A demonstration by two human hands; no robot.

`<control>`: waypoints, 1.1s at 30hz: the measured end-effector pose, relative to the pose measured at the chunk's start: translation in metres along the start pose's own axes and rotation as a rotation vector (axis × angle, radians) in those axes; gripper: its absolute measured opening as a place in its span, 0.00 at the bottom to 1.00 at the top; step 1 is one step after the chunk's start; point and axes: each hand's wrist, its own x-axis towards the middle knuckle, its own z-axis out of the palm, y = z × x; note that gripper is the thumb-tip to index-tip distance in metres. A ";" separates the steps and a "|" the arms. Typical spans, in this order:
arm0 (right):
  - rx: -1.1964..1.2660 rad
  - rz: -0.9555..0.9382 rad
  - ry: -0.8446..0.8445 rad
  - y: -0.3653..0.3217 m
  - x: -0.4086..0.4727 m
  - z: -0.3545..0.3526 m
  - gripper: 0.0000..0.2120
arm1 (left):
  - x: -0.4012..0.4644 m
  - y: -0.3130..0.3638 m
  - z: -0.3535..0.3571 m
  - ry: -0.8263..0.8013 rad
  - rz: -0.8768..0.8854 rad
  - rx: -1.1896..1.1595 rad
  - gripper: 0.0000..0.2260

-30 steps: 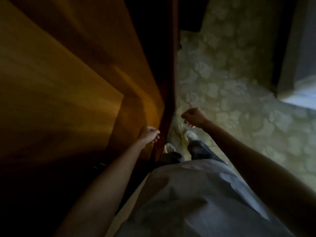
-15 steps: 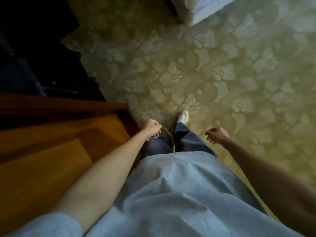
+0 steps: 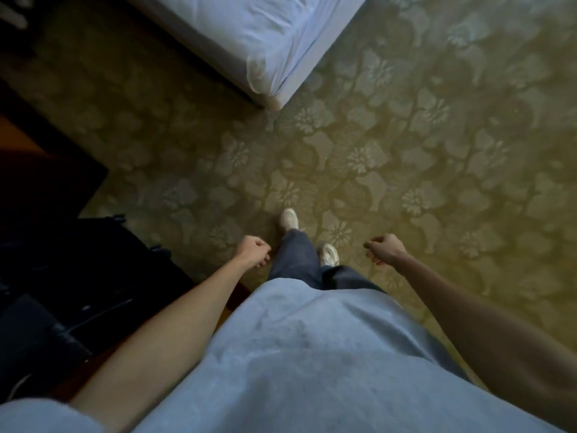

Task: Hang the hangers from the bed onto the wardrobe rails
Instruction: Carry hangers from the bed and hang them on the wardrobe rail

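The corner of the bed (image 3: 265,48), covered in a white sheet, shows at the top of the view. No hangers and no wardrobe rail are in sight. My left hand (image 3: 253,251) hangs in front of me over the carpet, fingers loosely curled, holding nothing. My right hand (image 3: 383,248) hangs the same way to the right of my legs, fingers loosely curled and empty. Both hands are well short of the bed.
A green carpet (image 3: 406,157) with a leaf and flower pattern covers the floor between me and the bed. Dark luggage (image 3: 71,276) lies at the left, beside a dark wooden furniture edge (image 3: 37,170). My feet in white shoes stand on the carpet.
The view has swung away from the wooden wardrobe door to the carpet and the bed corner, which is now closer. Both hands stay empty and low.
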 end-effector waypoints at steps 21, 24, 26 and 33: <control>0.239 0.190 0.227 -0.300 0.118 -0.232 0.08 | 0.208 0.473 -0.230 -0.142 0.314 0.147 0.08; 0.322 0.269 0.242 -0.296 0.137 -0.273 0.08 | 0.226 0.565 -0.232 -0.166 0.364 0.181 0.08; 0.361 0.298 0.248 -0.300 0.154 -0.304 0.09 | 0.239 0.617 -0.233 -0.172 0.381 0.202 0.07; 0.432 0.269 0.213 -0.364 0.231 -0.443 0.09 | 0.275 0.739 -0.246 -0.101 0.280 0.244 0.09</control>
